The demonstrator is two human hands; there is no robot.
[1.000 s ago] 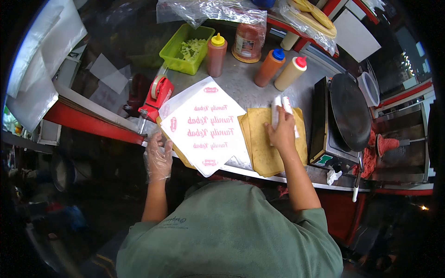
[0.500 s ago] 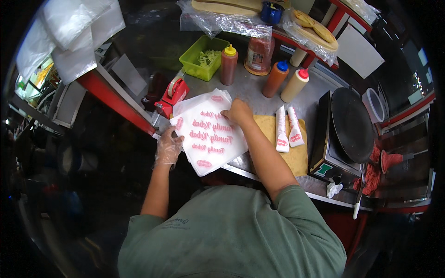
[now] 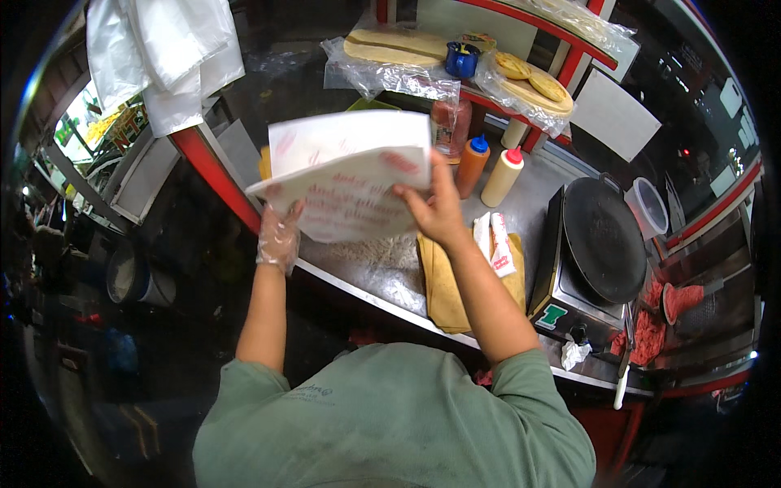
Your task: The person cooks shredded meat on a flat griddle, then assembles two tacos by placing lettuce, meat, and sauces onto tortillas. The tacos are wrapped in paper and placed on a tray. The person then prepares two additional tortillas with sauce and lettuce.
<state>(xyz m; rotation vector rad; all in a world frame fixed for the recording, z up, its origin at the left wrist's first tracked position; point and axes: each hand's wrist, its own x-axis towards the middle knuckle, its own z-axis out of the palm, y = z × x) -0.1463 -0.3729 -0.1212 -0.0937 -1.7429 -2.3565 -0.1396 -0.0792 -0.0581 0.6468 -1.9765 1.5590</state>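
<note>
A stack of white wrapping paper point(image 3: 350, 203) with red print is held up over the counter, bent and partly fanned, slightly blurred. My left hand point(image 3: 279, 236), in a clear plastic glove, grips its lower left corner. At the right edge my right hand point(image 3: 435, 207) pinches the sheets between thumb and fingers. Beside my right forearm, two slim white wrapped rolls point(image 3: 502, 248) lie on brown paper point(image 3: 441, 285). The raised sheets hide most of the green tub point(image 3: 370, 105) and whatever stands behind them.
An orange sauce bottle point(image 3: 472, 167) and a cream one point(image 3: 502, 177) stand behind the rolls. To the right is a black flat pan point(image 3: 604, 240) on a stove, with a white-handled knife point(image 3: 621, 388) at the counter edge. Bread point(image 3: 399, 47) and a blue mug point(image 3: 461, 61) sit on the shelf.
The sheets have been lifted off the counter and moved up and left, from flat to bent and tilted. Both hands rose with them. The view has shifted slightly.
</note>
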